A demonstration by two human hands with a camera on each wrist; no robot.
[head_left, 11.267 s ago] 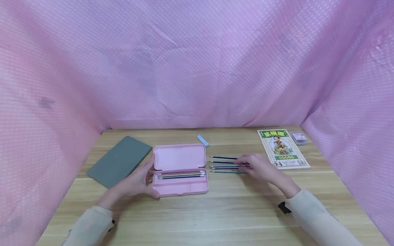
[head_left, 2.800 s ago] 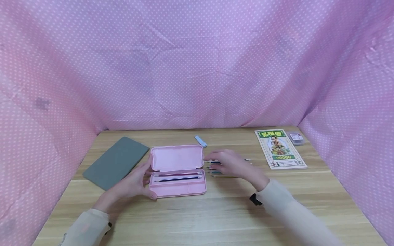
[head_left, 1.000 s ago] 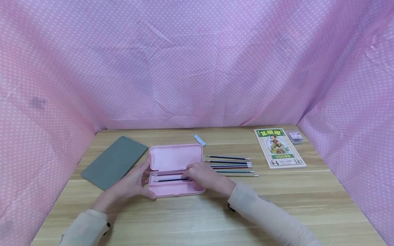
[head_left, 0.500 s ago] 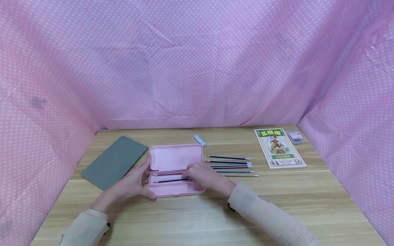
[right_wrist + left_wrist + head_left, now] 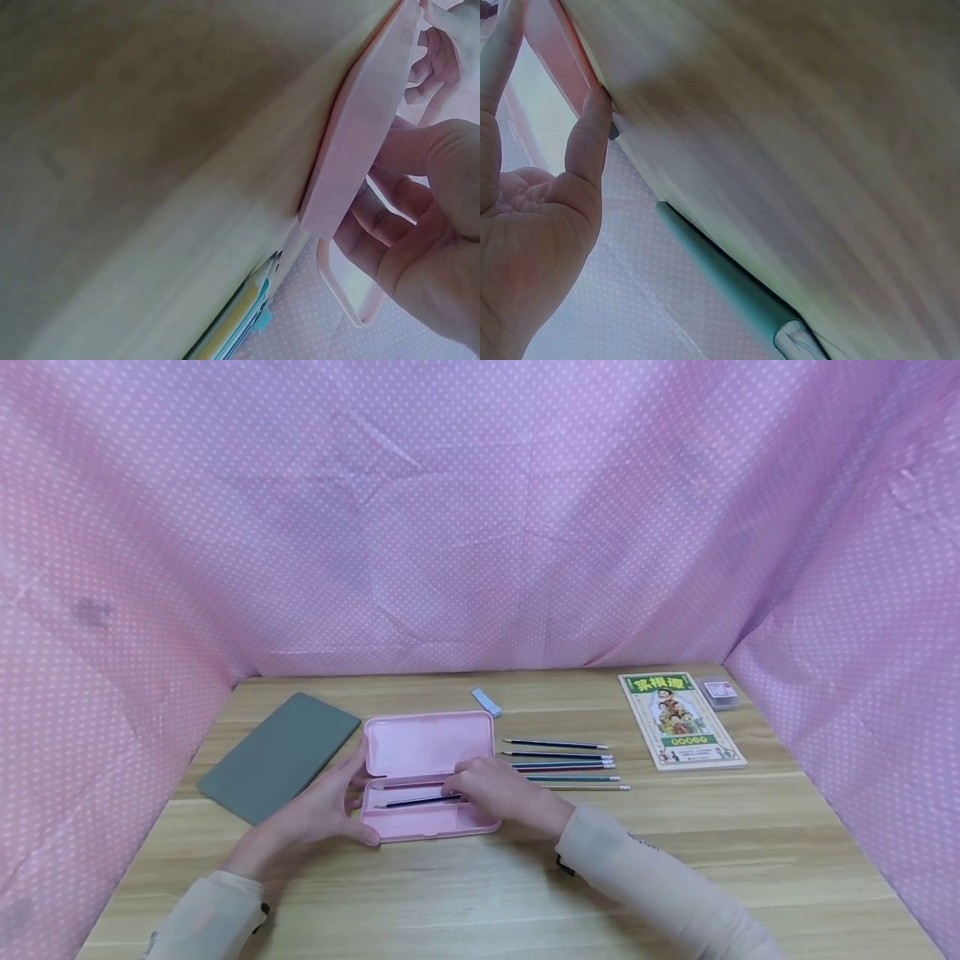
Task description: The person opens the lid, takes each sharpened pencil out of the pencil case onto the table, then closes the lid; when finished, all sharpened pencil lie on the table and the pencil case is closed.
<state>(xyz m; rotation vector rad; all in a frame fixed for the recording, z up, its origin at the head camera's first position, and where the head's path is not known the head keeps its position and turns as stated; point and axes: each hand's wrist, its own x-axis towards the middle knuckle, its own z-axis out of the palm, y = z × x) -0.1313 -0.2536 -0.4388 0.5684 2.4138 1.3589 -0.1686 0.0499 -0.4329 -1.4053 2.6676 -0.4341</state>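
An open pink pencil case lies on the table, its lid folded back. My left hand grips the case's left end, thumb at the front corner and fingers behind. In the left wrist view a fingertip touches the pink case's edge. Inside the long compartment, my right hand pinches a dark pencil near its right end, which the fingers hide. A reddish pencil lies behind it. Several loose pencils lie side by side to the right. The right wrist view shows my right hand bent over the case wall.
A grey-green notebook lies left of the case. Behind the case is a small light-blue and white strip. An illustrated booklet and a small clear box lie at the back right. Pink dotted cloth surrounds the table.
From above the loose pencils, my right hand has moved left into the case and taken the dark pencil. A yellow pencil from the case now lies among the loose ones. The left hand keeps its grip.
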